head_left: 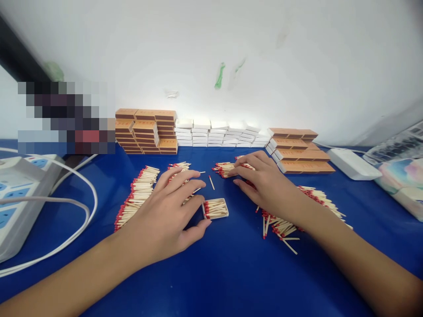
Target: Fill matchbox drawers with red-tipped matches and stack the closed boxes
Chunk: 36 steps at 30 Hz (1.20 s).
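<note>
A small white matchbox tray (215,208) filled with red-tipped matches lies on the blue table (231,273). My left hand (168,211) rests beside it, fingers stretched out over loose matches, thumb touching the tray's near left corner. My right hand (264,180) lies flat over a heap of matches (228,168), fingertips on them. A long row of matches (137,196) runs to the left of my left hand. More matches (317,198) spread under and beside my right wrist. One single match (211,182) lies between the hands.
Orange matchbox sleeves (145,130) are stacked at the back left, white inner trays (218,133) in the middle, more orange sleeves (300,149) at the right. A white power strip (20,198) with cables sits far left. A white adapter (353,164) lies at the right.
</note>
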{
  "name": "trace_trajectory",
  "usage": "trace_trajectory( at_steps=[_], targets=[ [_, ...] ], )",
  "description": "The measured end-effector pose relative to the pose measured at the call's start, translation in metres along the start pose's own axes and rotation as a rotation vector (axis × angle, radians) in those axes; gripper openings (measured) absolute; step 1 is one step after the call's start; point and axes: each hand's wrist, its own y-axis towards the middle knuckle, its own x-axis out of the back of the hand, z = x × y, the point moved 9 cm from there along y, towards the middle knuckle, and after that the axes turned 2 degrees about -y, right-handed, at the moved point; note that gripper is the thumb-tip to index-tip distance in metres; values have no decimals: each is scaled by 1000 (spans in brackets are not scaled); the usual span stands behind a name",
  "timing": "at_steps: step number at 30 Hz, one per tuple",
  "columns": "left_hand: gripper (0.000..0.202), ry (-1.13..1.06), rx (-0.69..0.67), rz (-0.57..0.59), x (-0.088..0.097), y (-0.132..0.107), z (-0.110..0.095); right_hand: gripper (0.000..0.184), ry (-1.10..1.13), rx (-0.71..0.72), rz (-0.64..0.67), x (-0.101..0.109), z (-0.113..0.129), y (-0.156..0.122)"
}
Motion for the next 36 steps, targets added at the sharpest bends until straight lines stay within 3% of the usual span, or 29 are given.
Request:
trace_trajectory(
  at_steps=[14, 36],
  targets=[
    [14, 1, -1, -4, 1, 1, 0, 14, 34, 7, 7, -2, -4, 0],
    [15, -14, 1, -3, 0, 0, 0, 21, -17, -13, 80, -10, -3, -1]
  ],
)
